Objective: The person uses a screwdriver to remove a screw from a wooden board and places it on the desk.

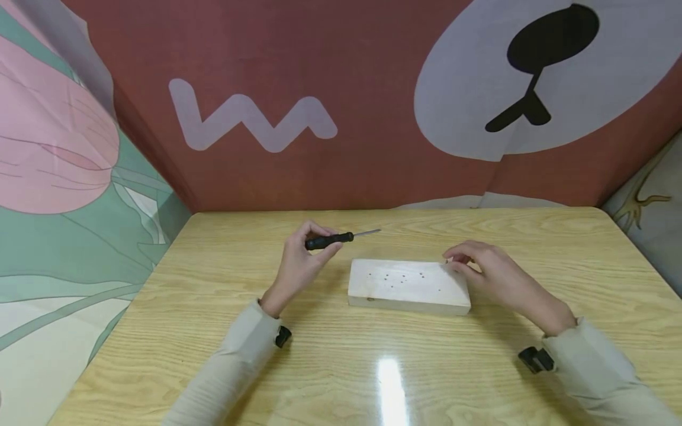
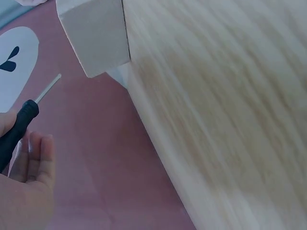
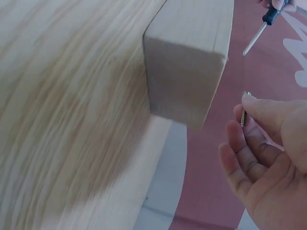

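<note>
In the head view my left hand (image 1: pixel 303 260) pinches the black handle of a screwdriver (image 1: pixel 335 239), its thin shaft pointing right above the table. My right hand (image 1: pixel 498 275) is over the right end of a pale wooden block (image 1: pixel 407 284). A small brass-coloured screw (image 3: pixel 244 112) sits between its thumb and index finger, plain in the right wrist view. The block lies flat, with several small dark holes or marks on its top face. In the left wrist view, the screwdriver (image 2: pixel 21 124) points away from the block's end face (image 2: pixel 96 38).
Light wood-grain table (image 1: pixel 319 367) spreads under both arms, with a bright glare patch near the front. Behind it hangs a reddish cloth (image 1: pixel 298 171) with printed shapes. A floral printed cloth (image 1: pixel 58 236) borders the left side.
</note>
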A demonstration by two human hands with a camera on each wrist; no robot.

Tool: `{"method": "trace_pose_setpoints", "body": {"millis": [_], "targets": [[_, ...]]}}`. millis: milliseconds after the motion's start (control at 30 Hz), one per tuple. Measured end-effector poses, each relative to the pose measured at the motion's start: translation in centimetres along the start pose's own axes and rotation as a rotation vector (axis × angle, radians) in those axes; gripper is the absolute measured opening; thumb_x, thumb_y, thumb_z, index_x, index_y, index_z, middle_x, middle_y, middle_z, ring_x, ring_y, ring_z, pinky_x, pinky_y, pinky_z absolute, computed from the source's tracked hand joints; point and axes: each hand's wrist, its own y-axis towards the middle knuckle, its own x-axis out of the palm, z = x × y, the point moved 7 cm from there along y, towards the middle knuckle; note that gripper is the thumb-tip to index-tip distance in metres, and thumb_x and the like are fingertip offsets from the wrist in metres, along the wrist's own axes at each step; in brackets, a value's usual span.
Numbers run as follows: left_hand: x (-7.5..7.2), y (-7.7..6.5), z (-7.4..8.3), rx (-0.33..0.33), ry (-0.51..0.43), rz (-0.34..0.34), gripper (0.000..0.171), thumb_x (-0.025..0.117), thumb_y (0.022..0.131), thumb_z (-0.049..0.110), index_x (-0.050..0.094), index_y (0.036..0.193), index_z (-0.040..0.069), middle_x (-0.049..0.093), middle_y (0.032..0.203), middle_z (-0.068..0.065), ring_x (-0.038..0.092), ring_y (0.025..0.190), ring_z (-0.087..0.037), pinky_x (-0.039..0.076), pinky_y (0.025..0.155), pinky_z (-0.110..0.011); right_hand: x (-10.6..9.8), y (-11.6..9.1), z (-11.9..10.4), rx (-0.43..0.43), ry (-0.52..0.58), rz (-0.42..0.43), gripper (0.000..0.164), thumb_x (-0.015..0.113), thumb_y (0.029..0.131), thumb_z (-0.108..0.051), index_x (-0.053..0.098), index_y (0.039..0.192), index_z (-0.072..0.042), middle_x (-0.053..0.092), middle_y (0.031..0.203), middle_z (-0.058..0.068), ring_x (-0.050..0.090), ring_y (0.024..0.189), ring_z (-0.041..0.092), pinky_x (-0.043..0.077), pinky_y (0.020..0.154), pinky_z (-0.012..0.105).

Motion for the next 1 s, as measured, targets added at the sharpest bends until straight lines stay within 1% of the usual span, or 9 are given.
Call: {"method": "trace_pose_setpoints", "body": {"millis": [100, 233, 400, 567, 700, 867, 1000], "targets": [[-0.1, 0.0, -0.1, -0.009, 0.006, -0.001, 0.022, 0.079, 0.083, 0.004, 0.060, 0.095, 0.001, 0.073, 0.107, -0.018, 0.070, 0.094, -0.026, 0.058, 0.078, -0.021, -0.3, -0.4, 0.4, -0.015, -0.025, 0.011, 0.023, 0.067, 0.093, -0.006, 0.069, 0.116, -0.004, 0.070, 0.101, 0.004, 0.066, 0.091, 0.020, 0.057, 0.073, 0.035], [-0.2, 0.1, -0.3, -0.015, 0.017, 0.001, 0.022, 0.079, 0.083, 0.006, 0.062, 0.095, 0.003, 0.073, 0.106, -0.014, 0.070, 0.092, -0.023, 0.059, 0.077, -0.023, -0.7, -0.8, 0.9, -0.027, -0.056, 0.042, 0.019, 0.068, 0.092, -0.004, 0.070, 0.111, -0.005, 0.069, 0.097, 0.002, 0.063, 0.086, 0.013, 0.055, 0.069, 0.029], [-0.5, 0.1, -0.5, -0.028, 0.032, 0.011, 0.020, 0.080, 0.083, 0.007, 0.063, 0.093, 0.004, 0.074, 0.103, -0.013, 0.071, 0.091, -0.021, 0.059, 0.076, -0.022, -0.9, -1.0, 1.7, -0.007, -0.059, 0.039, 0.017, 0.069, 0.092, -0.006, 0.069, 0.109, -0.005, 0.069, 0.099, 0.003, 0.060, 0.082, 0.011, 0.054, 0.068, 0.028], [-0.8, 0.1, -0.9, -0.046, 0.058, 0.017, 0.020, 0.080, 0.084, 0.009, 0.064, 0.095, 0.004, 0.074, 0.104, -0.013, 0.070, 0.092, -0.023, 0.058, 0.077, -0.021, -0.9, -1.2, 2.2, 0.033, -0.050, 0.017, 0.015, 0.067, 0.093, -0.005, 0.069, 0.108, -0.003, 0.071, 0.103, 0.008, 0.062, 0.084, 0.015, 0.056, 0.070, 0.030], [-1.0, 0.2, -1.0, -0.041, 0.066, 0.016, 0.020, 0.080, 0.084, 0.011, 0.064, 0.095, 0.003, 0.073, 0.103, -0.012, 0.070, 0.092, -0.024, 0.058, 0.077, -0.021, -1.0, -1.4, 2.5, 0.069, -0.042, -0.006, 0.016, 0.066, 0.093, -0.002, 0.069, 0.108, -0.002, 0.071, 0.104, 0.010, 0.064, 0.085, 0.018, 0.057, 0.071, 0.032], [-1.1, 0.3, -1.1, -0.031, 0.066, 0.020, 0.020, 0.081, 0.083, 0.010, 0.065, 0.093, 0.003, 0.074, 0.101, -0.012, 0.071, 0.090, -0.023, 0.058, 0.075, -0.020, -1.1, -1.7, 2.7, 0.076, -0.046, -0.011, 0.020, 0.068, 0.089, 0.002, 0.069, 0.109, 0.000, 0.071, 0.104, 0.012, 0.065, 0.085, 0.020, 0.057, 0.070, 0.033], [-1.2, 0.4, -1.4, -0.032, 0.073, 0.023, 0.020, 0.081, 0.082, 0.009, 0.065, 0.093, 0.004, 0.074, 0.101, -0.012, 0.070, 0.090, -0.022, 0.059, 0.075, -0.021, -1.3, -1.8, 3.2, 0.094, -0.053, -0.018, 0.025, 0.069, 0.089, 0.002, 0.068, 0.114, 0.000, 0.071, 0.107, 0.015, 0.068, 0.088, 0.026, 0.058, 0.070, 0.036]]}}
